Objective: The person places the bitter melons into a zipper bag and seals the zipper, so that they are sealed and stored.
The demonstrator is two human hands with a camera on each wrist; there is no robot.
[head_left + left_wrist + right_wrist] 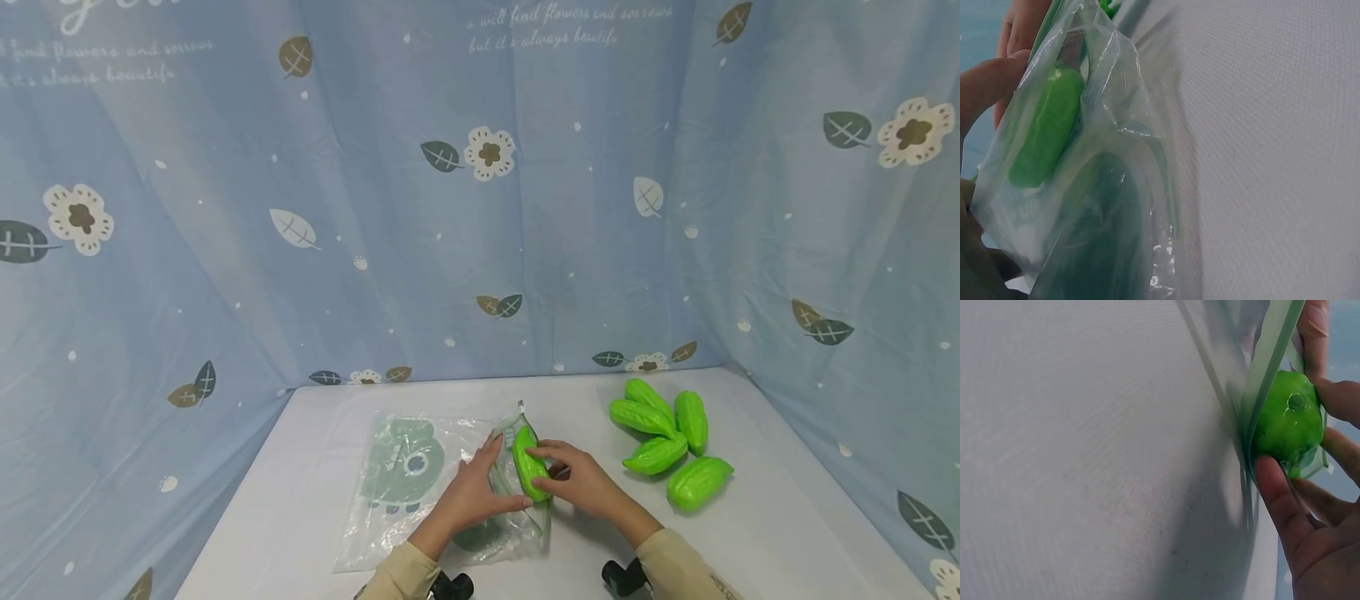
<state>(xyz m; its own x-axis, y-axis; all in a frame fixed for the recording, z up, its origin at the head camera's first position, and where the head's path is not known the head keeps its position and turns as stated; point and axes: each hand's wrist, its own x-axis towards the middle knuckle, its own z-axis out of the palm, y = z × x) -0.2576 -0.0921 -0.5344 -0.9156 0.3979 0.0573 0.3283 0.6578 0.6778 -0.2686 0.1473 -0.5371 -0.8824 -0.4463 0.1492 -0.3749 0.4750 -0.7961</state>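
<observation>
A clear plastic zip bag (405, 467) with a green cartoon print lies on the white table, its mouth spread toward the right. My left hand (476, 492) holds the bag at its mouth, thumb and fingers stretched wide apart. At that opening, my right hand (588, 479) grips a bright green bitter melon (529, 467) between thumb and fingers. In the left wrist view the melon (1050, 128) shows through the bag's clear film (1125, 106). The right wrist view shows the melon's blunt end (1288, 419) between the green-edged bag lips, the right thumb and fingers around it.
Several more green bitter melons (692, 422) lie in a loose group on the table's right side. A blue patterned curtain (375, 208) rises behind the white table (315, 433) and along both sides. Black wrist devices (624, 577) sit below both hands.
</observation>
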